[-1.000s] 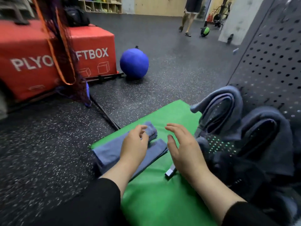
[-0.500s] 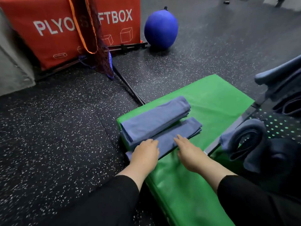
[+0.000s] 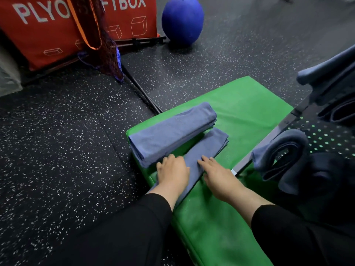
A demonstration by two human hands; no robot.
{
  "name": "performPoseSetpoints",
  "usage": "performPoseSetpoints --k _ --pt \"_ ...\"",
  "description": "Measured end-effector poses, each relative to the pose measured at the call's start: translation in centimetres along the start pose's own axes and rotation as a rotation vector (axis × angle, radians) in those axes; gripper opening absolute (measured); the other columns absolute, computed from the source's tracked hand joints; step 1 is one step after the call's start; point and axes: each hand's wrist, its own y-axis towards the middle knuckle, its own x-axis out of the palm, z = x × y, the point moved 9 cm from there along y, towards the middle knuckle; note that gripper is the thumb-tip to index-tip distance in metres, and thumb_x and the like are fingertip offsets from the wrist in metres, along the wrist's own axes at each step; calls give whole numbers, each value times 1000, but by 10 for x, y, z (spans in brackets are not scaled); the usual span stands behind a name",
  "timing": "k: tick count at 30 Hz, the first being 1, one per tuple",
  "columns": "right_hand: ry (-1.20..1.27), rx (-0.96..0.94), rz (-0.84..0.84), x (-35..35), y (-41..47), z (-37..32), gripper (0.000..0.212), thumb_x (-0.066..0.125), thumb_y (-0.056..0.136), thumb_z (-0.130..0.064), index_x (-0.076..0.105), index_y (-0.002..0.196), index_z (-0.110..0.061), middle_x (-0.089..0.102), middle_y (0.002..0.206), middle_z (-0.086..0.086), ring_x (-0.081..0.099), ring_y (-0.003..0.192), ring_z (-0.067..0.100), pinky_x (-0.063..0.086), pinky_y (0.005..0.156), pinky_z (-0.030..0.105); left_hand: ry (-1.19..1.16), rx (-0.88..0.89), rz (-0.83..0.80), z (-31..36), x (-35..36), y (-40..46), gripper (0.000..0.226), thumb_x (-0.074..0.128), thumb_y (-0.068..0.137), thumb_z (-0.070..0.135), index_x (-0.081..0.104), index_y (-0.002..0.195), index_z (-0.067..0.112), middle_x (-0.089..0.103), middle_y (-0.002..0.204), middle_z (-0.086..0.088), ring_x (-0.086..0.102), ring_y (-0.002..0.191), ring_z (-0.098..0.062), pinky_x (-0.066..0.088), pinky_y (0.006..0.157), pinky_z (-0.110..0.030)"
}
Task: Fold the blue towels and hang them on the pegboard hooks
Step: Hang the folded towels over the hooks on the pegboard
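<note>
My left hand (image 3: 172,172) and right hand (image 3: 219,175) lie flat and spread on the thin folded blue cloth towel (image 3: 206,148), near the left edge of the green padded mat (image 3: 247,104). I think I am smoothing it. Next I must lift it onto a black pegboard (image 3: 326,137) hook.

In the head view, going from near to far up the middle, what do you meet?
Left hand and right hand → flat folded towel → thicker folded towel → bare green mat → speckled floor → blue ball.
</note>
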Motion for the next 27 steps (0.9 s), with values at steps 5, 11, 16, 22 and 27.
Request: performPoseSetpoints --k 5,11,16,22,27 --pt "14 -30 14 2 -9 6 63 37 101 -10 20 160 -24 9 170 -4 10 156 18 32 118 45 -428 2 -97 6 -4 2 18 67 85 28 52 86 18 58 85 -3 58 88 -30 40 72 -34" --pt "122 -4 180 -35 -27 15 94 61 82 -6 12 162 -22 4 170 2 6 157 22 28 120 45 -948 28 -305 23 -42 -17 23 68 70 20 57 91 21 48 73 2 43 69 -16 33 65 -30" --pt "252 -2 430 -104 -69 4 75 61 75 4 49 145 -20 45 155 0 43 142 24 33 113 40 -1163 42 -427 42 -91 -46 15 67 64 22 64 75 30 58 82 0 50 86 -19 35 78 -35" --pt "417 3 527 -172 -138 -14 36 68 80 -18 60 114 -28 72 107 -2 64 97 25 48 78 36 -1156 120 -426 67 -154 -91 12 69 67 22 63 74 29 57 76 0 51 80 -19 37 68 -33" --pt "426 141 629 -222 -198 -9 15 64 81 -21 58 95 -23 69 90 4 59 89 31 42 70 38 -793 358 -63 102 -224 -135 32 65 93 19 61 123 24 62 113 3 56 92 -8 41 72 -13"
